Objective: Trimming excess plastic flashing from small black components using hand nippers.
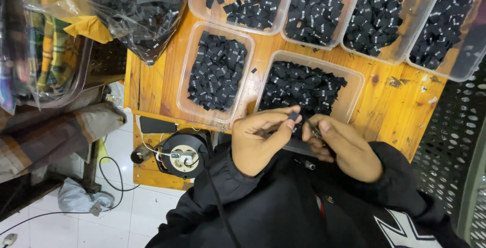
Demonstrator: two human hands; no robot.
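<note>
Left hand (258,144): fingers pinch one black label (293,116) above the nearest tray (354,83). Right hand (344,149): fingers closed on a thin tool (315,132), possibly tweezers. Six trays on my worktop (400,106) hold sorted labels; bag (136,10) remains full.

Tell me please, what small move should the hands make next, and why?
Probably drop the small black label, pinched in the left hand, into a clear tray. The right hand holds a thin dark tool beside it, and the trays already hold similar labels.
</note>
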